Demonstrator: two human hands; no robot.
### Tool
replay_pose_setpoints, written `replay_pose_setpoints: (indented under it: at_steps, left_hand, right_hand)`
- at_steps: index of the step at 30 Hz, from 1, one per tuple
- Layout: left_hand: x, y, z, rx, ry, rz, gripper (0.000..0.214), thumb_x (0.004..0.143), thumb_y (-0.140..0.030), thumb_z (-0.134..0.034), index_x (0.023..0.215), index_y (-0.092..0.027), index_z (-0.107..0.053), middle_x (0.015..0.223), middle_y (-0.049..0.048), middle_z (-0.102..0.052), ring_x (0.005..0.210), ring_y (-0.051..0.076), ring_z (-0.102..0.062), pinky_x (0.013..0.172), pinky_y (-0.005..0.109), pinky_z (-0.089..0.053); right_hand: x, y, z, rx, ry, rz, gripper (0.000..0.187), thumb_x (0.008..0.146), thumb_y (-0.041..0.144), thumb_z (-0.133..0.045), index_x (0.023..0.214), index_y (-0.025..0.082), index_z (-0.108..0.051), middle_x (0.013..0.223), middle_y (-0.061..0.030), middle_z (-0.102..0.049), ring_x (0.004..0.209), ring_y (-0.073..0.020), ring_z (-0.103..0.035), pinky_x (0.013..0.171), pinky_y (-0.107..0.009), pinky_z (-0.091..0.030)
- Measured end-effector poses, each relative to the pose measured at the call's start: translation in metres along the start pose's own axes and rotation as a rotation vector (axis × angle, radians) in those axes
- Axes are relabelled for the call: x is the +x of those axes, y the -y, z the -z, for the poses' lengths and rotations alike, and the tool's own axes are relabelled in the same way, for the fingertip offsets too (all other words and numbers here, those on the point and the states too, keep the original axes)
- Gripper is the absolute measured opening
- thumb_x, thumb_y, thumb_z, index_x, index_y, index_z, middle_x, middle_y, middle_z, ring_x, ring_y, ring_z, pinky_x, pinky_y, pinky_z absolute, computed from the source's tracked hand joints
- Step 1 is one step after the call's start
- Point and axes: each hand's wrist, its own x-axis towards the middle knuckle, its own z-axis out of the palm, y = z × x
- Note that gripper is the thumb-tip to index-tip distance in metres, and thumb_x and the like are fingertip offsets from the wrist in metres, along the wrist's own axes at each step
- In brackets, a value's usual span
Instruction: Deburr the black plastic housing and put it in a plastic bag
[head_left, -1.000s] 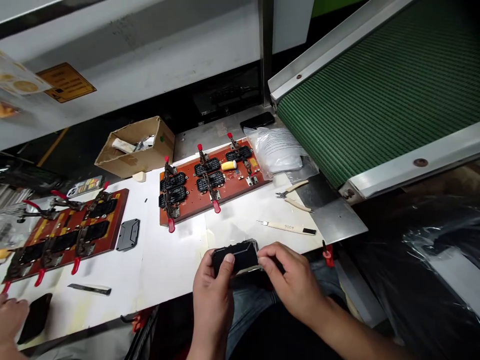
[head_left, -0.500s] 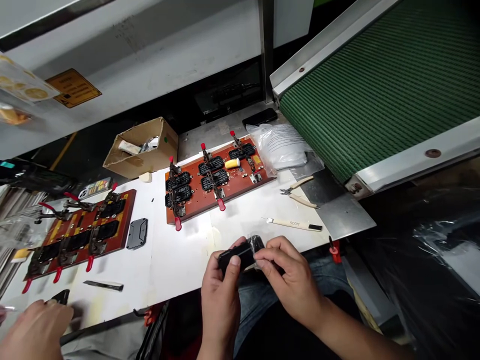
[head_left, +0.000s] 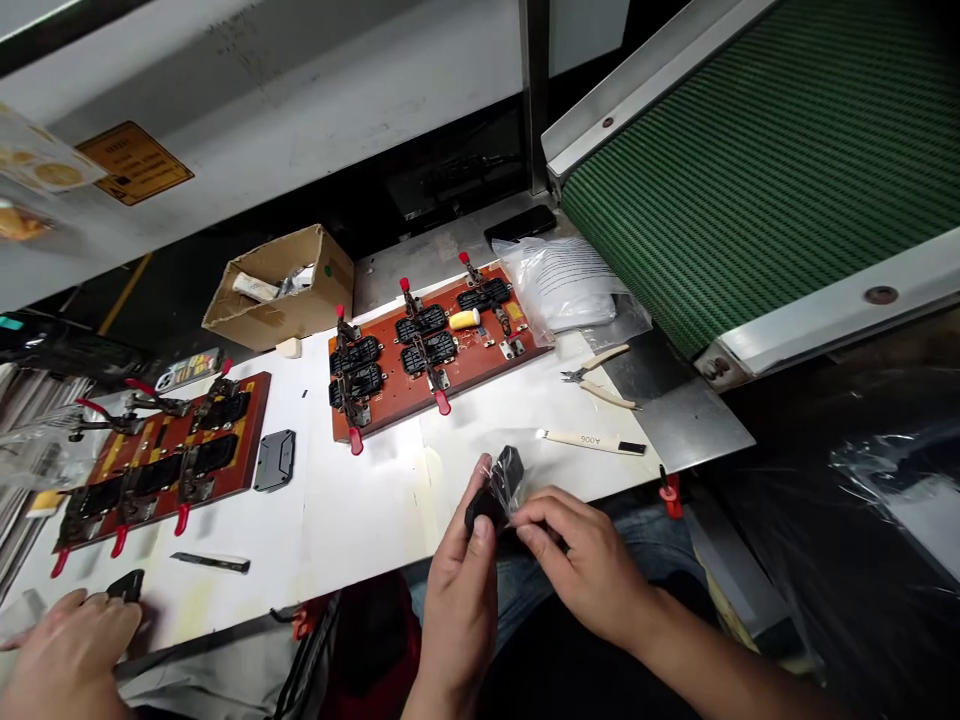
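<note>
My left hand (head_left: 466, 585) is wrapped around a black plastic part (head_left: 484, 505), the thumb on its near side. Clear film (head_left: 508, 487) lies across the part's upper end. The fingertips of my right hand (head_left: 581, 555) are pinched together on the film's edge, close beside the part. Both hands are above the front edge of the white table (head_left: 390, 520). Part of the black piece is hidden by my left fingers.
Behind my hands lies a brown fixture board (head_left: 465, 375) with red-tipped clamps holding black parts. Nippers (head_left: 600, 378), a white-handled tool (head_left: 592, 442) and a bag (head_left: 574, 290) lie at right. A second clamp board (head_left: 255, 410), a grey cover (head_left: 275, 460) and another person's hand (head_left: 79, 640) are at left.
My left hand has turned the black part to a steeper angle and shifted slightly right. The film now stands out from the part toward my right fingers. The other person's hand moved slightly.
</note>
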Motion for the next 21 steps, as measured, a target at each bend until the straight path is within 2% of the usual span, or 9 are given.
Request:
replay_pose_setpoints:
  at_steps: [3, 6, 10, 12, 14, 17, 19, 21]
  left_hand:
    - [-0.003, 0.001, 0.001, 0.211, 0.06, -0.023, 0.05, 0.104, -0.048, -0.055, 0.154, -0.038, -0.053, 0.172, -0.0029, -0.039, 0.164, 0.022, -0.026, 0.139, 0.041, -0.016]
    - [-0.007, 0.001, 0.004, 0.268, 0.096, -0.009, 0.051, 0.104, -0.055, -0.049, 0.151, -0.038, -0.057, 0.17, -0.0021, -0.043, 0.163, 0.025, -0.027, 0.139, 0.045, -0.015]
    - [-0.011, -0.015, 0.006, 0.335, 0.075, 0.034, 0.05, 0.103, -0.059, -0.046, 0.145, -0.037, -0.064, 0.167, -0.0021, -0.047, 0.163, 0.028, -0.028, 0.138, 0.052, -0.017]
    - [-0.014, -0.029, 0.005, 0.382, 0.032, 0.0, 0.051, 0.101, -0.06, -0.049, 0.142, -0.035, -0.067, 0.165, -0.0004, -0.05, 0.161, 0.031, -0.032, 0.137, 0.052, -0.021]
    - [-0.016, -0.041, 0.002, 0.402, -0.032, -0.055, 0.053, 0.099, -0.062, -0.053, 0.139, -0.032, -0.07, 0.161, 0.0029, -0.054, 0.154, 0.034, -0.043, 0.133, 0.051, -0.032]
    - [-0.017, -0.052, -0.001, 0.296, -0.124, -0.087, 0.051, 0.096, -0.059, -0.061, 0.134, -0.027, -0.074, 0.154, 0.0072, -0.062, 0.135, 0.032, -0.06, 0.117, 0.042, -0.052]
    - [-0.016, -0.056, -0.001, 0.132, -0.182, -0.11, 0.047, 0.094, -0.055, -0.067, 0.129, -0.024, -0.075, 0.144, 0.0096, -0.068, 0.124, 0.028, -0.067, 0.105, 0.035, -0.059]
    - [-0.015, -0.058, -0.001, -0.038, -0.195, -0.138, 0.042, 0.093, -0.05, -0.07, 0.123, -0.022, -0.076, 0.128, 0.0112, -0.075, 0.109, 0.025, -0.072, 0.094, 0.032, -0.062]
  right_hand:
    - [-0.003, 0.002, -0.002, 0.098, 0.005, -0.021, 0.012, 0.104, 0.022, -0.055, 0.101, 0.025, -0.066, 0.096, 0.0007, -0.068, 0.09, -0.0129, -0.065, 0.083, -0.027, -0.051]
    - [-0.002, 0.001, 0.002, 0.172, -0.086, -0.09, 0.011, 0.104, 0.03, -0.055, 0.105, 0.026, -0.065, 0.097, 0.0007, -0.068, 0.089, -0.0128, -0.064, 0.083, -0.026, -0.051]
    - [0.004, 0.006, 0.013, 0.268, -0.057, -0.254, 0.017, 0.102, 0.04, -0.059, 0.106, 0.025, -0.067, 0.094, 0.0005, -0.069, 0.083, -0.0131, -0.064, 0.079, -0.026, -0.053]
    - [0.007, 0.016, 0.018, 0.302, -0.063, -0.31, 0.02, 0.102, 0.043, -0.061, 0.106, 0.025, -0.068, 0.093, 0.0005, -0.07, 0.082, -0.0129, -0.065, 0.077, -0.025, -0.053]
    - [0.009, 0.028, 0.023, 0.327, -0.097, -0.314, 0.019, 0.1, 0.042, -0.063, 0.107, 0.026, -0.068, 0.093, 0.001, -0.071, 0.082, -0.012, -0.066, 0.076, -0.023, -0.054]
    - [0.008, 0.042, 0.029, 0.389, -0.11, -0.268, 0.019, 0.099, 0.042, -0.068, 0.109, 0.026, -0.068, 0.093, 0.0008, -0.073, 0.083, -0.0112, -0.067, 0.076, -0.021, -0.054]
    - [0.003, 0.041, 0.029, 0.47, 0.044, -0.281, 0.025, 0.1, 0.048, -0.065, 0.102, 0.023, -0.068, 0.079, 0.0004, -0.073, 0.07, -0.0105, -0.065, 0.067, -0.021, -0.052]
    - [-0.003, 0.031, 0.021, 0.553, 0.332, -0.387, 0.051, 0.103, 0.064, -0.051, 0.089, 0.018, -0.068, 0.06, -0.0002, -0.066, 0.05, -0.0086, -0.054, 0.051, -0.02, -0.044]
